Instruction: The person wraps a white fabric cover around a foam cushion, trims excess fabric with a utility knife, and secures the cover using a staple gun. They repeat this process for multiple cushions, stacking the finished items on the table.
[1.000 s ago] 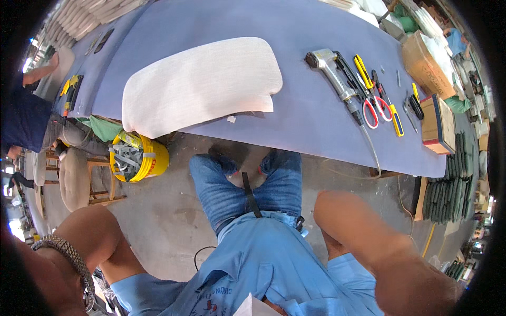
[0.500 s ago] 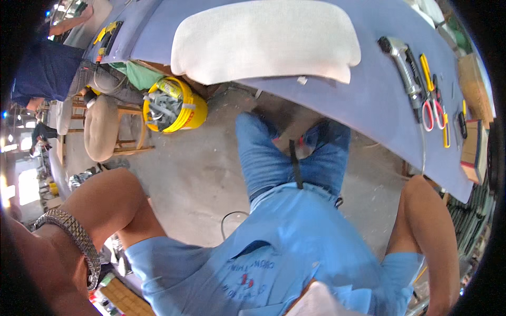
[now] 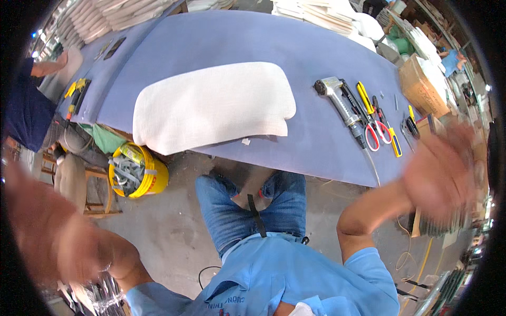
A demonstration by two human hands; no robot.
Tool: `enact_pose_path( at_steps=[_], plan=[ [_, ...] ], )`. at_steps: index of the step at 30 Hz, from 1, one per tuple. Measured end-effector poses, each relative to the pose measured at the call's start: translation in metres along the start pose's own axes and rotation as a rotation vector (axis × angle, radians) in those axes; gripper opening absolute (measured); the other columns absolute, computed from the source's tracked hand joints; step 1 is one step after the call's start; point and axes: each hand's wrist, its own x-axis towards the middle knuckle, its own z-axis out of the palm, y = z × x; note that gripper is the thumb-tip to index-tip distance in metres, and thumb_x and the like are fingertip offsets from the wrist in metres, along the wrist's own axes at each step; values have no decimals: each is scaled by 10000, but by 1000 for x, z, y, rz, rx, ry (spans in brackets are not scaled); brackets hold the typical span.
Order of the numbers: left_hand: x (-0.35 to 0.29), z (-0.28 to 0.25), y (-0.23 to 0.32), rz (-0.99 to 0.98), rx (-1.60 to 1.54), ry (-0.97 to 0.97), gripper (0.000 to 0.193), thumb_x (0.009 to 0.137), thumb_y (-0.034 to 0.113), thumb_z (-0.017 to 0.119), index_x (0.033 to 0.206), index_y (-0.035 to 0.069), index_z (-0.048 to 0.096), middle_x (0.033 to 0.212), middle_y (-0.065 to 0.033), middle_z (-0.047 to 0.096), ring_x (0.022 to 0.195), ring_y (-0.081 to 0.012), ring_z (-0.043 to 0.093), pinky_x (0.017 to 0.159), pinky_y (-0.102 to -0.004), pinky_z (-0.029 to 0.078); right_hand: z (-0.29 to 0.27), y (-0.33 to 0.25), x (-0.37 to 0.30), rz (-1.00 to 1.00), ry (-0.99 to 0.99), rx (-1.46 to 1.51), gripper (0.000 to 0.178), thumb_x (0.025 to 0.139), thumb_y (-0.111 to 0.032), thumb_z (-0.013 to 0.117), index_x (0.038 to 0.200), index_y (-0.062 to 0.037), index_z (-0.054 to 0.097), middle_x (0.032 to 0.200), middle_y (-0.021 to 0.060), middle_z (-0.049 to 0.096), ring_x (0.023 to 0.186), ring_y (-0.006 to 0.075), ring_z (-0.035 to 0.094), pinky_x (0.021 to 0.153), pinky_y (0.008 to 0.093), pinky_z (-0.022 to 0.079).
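My left hand (image 3: 42, 221) is raised at the left edge, smeared by motion, and its fingers cannot be made out. On the right, my right hand (image 3: 440, 171) is up in front of the table's right end, just as blurred. A white fabric-covered pad (image 3: 216, 105) with rounded corners lies at the table's near edge, apart from both hands. Nearest my right hand are red-and-white-handled scissors (image 3: 372, 141), a yellow cutter (image 3: 395, 142) and a metal air tool (image 3: 342, 108) with a hose.
The table (image 3: 221, 39) has a blue-grey top. Under its left side stands a yellow bucket (image 3: 158, 179) full of grey scraps. White pads (image 3: 316, 16) are stacked at the back, and a cardboard box (image 3: 421, 87) sits right. Another person (image 3: 31, 100) works at the left.
My right hand has come up into view on the right. My left arm has swung, bringing the blurred hand into view. The view has shifted, showing more of the table; the pad still lies there.
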Motion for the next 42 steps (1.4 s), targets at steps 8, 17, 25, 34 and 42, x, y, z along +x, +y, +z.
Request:
enact_pose_path(
  at_steps=[8, 17, 25, 34, 42],
  plan=[
    [-179, 148, -183, -859, -130, -495, 631, 1034, 351, 619, 1510, -27, 449, 1528, -240, 488, 1424, -322, 454, 1188, -408, 330, 102, 253, -176, 1021, -366, -168, 639, 1007, -457, 611, 1510, -84, 481, 1456, 173, 574, 1321, 308, 561, 1112, 402, 429],
    [-149, 124, -113, -977, -64, -431, 578, 1052, 432, 550, 1325, -74, 613, 1211, -260, 677, 1139, -338, 643, 991, -440, 468, 54, 201, -132, 1120, -483, 82, 649, 1019, -562, 526, 1487, -113, 530, 1391, 136, 608, 1249, 263, 567, 1035, 396, 458],
    [-84, 161, -130, -770, 145, -653, 813, 1042, 634, 409, 935, -104, 734, 648, -234, 642, 624, -321, 665, 654, -423, 497, 50, 212, -90, 730, -205, -435, 795, 1032, -681, 260, 1077, -55, 748, 1136, 168, 701, 1016, 364, 656, 874, 438, 504],
    [-4, 206, -74, -223, 163, -437, 597, 984, 446, 640, 1421, 45, 576, 1413, -267, 551, 1284, -431, 538, 1081, -488, 427, 92, 237, -17, 1056, -386, -695, 900, 998, -744, 231, 932, -29, 774, 1039, 294, 714, 1046, 485, 662, 912, 559, 497],
    [79, 325, 28, 87, -242, -678, 489, 943, 360, 693, 1336, 73, 641, 1181, -204, 704, 1026, -391, 686, 852, -451, 537, 83, 245, -31, 1006, -379, -674, 903, 1005, -736, 242, 908, -12, 773, 937, 286, 727, 947, 482, 693, 845, 560, 521]
  ],
)
